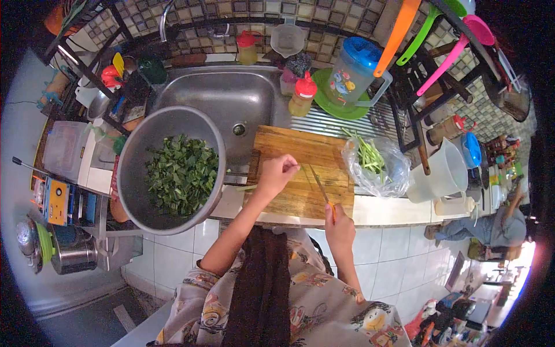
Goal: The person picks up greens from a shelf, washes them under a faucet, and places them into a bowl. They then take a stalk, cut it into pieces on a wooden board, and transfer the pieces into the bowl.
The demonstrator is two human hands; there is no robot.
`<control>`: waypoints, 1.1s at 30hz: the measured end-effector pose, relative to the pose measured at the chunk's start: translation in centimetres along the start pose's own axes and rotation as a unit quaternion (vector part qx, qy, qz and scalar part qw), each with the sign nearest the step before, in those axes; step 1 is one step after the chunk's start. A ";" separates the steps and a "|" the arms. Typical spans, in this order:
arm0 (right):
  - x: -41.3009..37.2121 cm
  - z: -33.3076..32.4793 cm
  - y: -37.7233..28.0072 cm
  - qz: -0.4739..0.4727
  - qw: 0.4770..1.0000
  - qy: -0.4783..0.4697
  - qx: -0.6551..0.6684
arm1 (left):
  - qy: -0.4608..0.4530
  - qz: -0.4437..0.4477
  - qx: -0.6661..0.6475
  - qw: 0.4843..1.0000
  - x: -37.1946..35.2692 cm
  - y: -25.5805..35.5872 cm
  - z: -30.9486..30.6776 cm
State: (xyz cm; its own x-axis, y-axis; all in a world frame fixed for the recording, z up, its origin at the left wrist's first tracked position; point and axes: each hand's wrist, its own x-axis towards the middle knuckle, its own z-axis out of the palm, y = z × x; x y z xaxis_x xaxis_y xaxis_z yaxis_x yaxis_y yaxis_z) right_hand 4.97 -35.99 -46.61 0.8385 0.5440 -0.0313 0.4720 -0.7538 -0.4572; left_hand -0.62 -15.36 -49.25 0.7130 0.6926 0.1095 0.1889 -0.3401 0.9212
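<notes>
My left hand (280,173) is over the wooden cutting board (277,141), its fingertips pinched together on a thin green strand (305,173). In my right hand (340,226) is a knife (319,185), gripped by its orange handle, with the blade pointing away from me close beside the strand. A short pale green stem (247,188) lies at the board's left edge, near my left wrist. Right of the board, cut green stalks (369,155) rest in a clear plastic bag (396,176). A large grey basin (217,139) of chopped leafy greens (182,176) stands on the left.
Behind the board is a steel sink (222,89). A blue-lidded pitcher (350,72) on a green plate (324,107) and a red-capped bottle (303,95) stand beyond it. Orange, green and pink utensils hang at upper right. Another person (491,225) is at far right.
</notes>
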 end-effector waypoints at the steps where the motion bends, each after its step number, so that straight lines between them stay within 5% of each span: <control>1: 0.0 0.0 -0.1 -0.003 1.000 -0.003 -0.008 | -0.021 0.018 0.044 0.999 -0.1 -0.5 0.4; 6: -0.3 0.2 0.1 0.007 1.000 -0.006 -0.009 | -0.053 0.030 0.146 0.987 -0.4 -1.5 1.2; 8: -0.4 0.2 0.2 0.009 1.000 -0.011 -0.010 | 0.005 0.059 0.234 0.970 -0.5 -1.6 1.2; 11: -0.4 0.2 0.4 0.013 1.000 -0.020 -0.012 | 0.086 0.119 0.213 0.966 -0.2 -1.7 1.1; 17: -0.6 1.1 0.3 0.000 1.000 -0.017 -0.010 | 0.020 0.120 0.243 0.962 -1.3 -0.9 0.8; 33: -1.1 3.9 -1.5 -0.027 0.998 -0.063 -0.015 | 0.026 0.109 0.235 0.966 -2.2 -3.2 3.2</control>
State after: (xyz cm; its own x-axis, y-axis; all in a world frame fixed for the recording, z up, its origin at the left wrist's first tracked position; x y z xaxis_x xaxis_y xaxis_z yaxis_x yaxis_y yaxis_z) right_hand 2.31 -34.04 -49.34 0.7715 0.6246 -0.1208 0.5246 -0.7321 -0.4346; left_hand -0.62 -17.79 -53.63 0.7381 0.5988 0.3108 0.3322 -0.7235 0.6051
